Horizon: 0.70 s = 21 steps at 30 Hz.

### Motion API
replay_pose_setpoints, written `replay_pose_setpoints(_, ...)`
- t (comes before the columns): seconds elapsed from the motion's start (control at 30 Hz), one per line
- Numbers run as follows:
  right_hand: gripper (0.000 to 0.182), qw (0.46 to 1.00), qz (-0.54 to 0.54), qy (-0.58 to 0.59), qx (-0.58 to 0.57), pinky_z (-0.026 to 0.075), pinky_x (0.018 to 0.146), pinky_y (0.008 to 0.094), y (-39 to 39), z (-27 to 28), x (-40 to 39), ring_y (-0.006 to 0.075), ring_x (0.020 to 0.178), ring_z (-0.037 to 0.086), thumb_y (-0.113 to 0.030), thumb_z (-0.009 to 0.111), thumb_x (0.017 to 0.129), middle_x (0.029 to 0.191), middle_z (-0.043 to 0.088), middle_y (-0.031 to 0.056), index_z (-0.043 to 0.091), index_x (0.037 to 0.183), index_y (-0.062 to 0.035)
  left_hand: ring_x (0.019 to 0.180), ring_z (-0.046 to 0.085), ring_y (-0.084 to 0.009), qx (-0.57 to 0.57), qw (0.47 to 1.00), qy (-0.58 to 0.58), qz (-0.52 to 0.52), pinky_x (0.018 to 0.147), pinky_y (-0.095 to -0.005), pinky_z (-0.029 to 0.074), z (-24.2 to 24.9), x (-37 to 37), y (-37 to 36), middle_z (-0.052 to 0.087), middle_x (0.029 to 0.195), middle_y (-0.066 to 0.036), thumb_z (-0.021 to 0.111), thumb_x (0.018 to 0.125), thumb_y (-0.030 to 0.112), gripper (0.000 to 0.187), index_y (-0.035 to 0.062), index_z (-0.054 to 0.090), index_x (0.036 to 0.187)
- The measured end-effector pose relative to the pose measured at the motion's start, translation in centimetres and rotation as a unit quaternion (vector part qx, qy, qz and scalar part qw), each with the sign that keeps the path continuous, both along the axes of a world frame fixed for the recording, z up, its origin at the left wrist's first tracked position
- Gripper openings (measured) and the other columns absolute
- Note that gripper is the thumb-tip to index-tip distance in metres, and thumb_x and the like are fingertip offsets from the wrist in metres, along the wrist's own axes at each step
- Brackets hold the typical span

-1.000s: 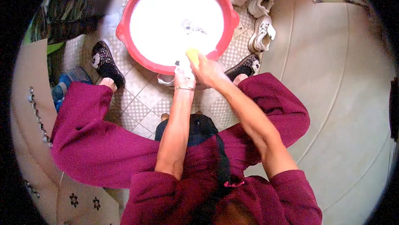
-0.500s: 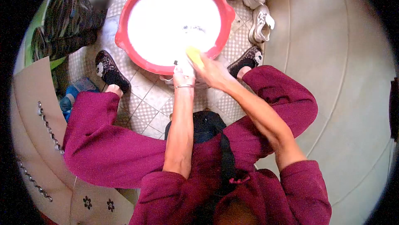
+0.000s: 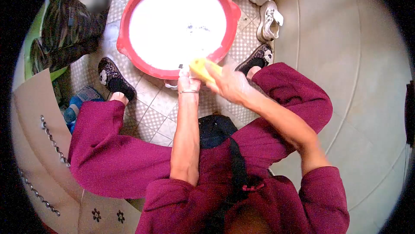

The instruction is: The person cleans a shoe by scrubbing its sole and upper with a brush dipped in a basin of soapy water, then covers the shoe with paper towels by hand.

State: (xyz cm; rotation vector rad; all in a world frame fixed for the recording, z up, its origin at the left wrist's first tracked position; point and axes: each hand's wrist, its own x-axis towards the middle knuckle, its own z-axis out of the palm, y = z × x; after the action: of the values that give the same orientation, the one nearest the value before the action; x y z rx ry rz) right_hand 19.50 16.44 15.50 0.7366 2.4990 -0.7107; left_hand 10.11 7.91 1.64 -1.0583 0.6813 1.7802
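Note:
At the near rim of a red basin (image 3: 123, 35) full of white suds, my two hands are close together. My right hand (image 3: 229, 82) is closed around a yellow scrub brush (image 3: 202, 69), its far end over the rim and close to my left hand. My left hand (image 3: 189, 83) is closed on a white thing (image 3: 184, 70) with a small black patch, perhaps a shoe; glare and my fingers hide most of its shape. Dark specks (image 3: 198, 28) float in the suds.
White sneakers (image 3: 269, 22) stand in a row right of the basin. Dark patterned slippers (image 3: 113, 76) are on my feet. A dark bag (image 3: 71, 22) and a blue-wrapped thing (image 3: 82, 98) lie left. A cream panel (image 3: 320, 61) rises at right, on a tiled floor (image 3: 149, 98).
My right hand has drawn back slightly to the right with the yellow brush, which now shows more fully. My left hand stays at the rim. The view has shifted a little.

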Motion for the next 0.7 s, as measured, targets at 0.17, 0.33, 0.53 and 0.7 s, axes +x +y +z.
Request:
replay_pose_setpoints(0.17, 0.054, 0.999, -0.005, 0.034, 0.013, 0.047, 0.054, 0.0477, 0.2, -5.0, -1.4, 0.0412, 0.067, 0.057, -0.035, 0.05, 0.081, 0.085, 0.053, 0.0288, 0.034, 0.127, -0.0101, 0.107, 0.048, -0.0296, -0.049, 0.999, 0.004, -0.012, 0.092, -0.0453, 0.041, 0.8, 0.0, 0.4, 0.047, 0.118, -0.016, 0.023, 0.093, 0.017, 0.035, -0.0004, 0.039, 0.119)
replay_pose_setpoints(0.33, 0.055, 0.998, 0.037, 0.035, 0.026, 0.047, 0.052, 0.0452, 1.9, -3.1, -1.8, 0.0387, 0.061, 0.056, -0.035, 0.052, 0.08, 0.082, 0.051, 0.0281, 0.034, 0.126, -0.01, 0.11, 0.046, -0.0298, -0.021, 1.0, -0.009, -0.012, 0.095, -0.0458, 0.038, 0.7, -0.6, 0.1, 0.046, 0.12, -0.016, 0.023, 0.093, 0.017, 0.036, 0.0003, 0.038, 0.121)
replay_pose_setpoints(0.53, 0.052, 0.996, 0.069, 0.053, 0.018, 0.047, 0.051, 0.0452, 1.9, -6.5, -0.4, 0.0376, 0.061, 0.057, -0.036, 0.051, 0.081, 0.079, 0.053, 0.0283, 0.035, 0.124, -0.0117, 0.107, 0.048, -0.031, -0.032, 0.999, -0.011, -0.012, 0.092, -0.0477, 0.04, -0.7, -0.2, 0.1, 0.047, 0.117, -0.018, 0.024, 0.093, 0.021, 0.036, -0.0007, 0.04, 0.117)
replay_pose_setpoints(0.7, 0.051, 0.999, 0.027, -0.021, 0.034, 0.049, 0.054, 0.0446, 5.1, -8.8, -3.3, 0.0345, 0.063, 0.06, -0.044, 0.044, 0.082, 0.068, 0.058, 0.0195, 0.042, 0.122, -0.0127, 0.107, 0.049, -0.0307, -0.011, 0.999, -0.036, 0.013, 0.089, -0.0494, 0.042, 0.2, -0.2, -1.0, 0.047, 0.118, -0.017, 0.024, 0.093, 0.016, 0.033, -0.0003, 0.042, 0.115)
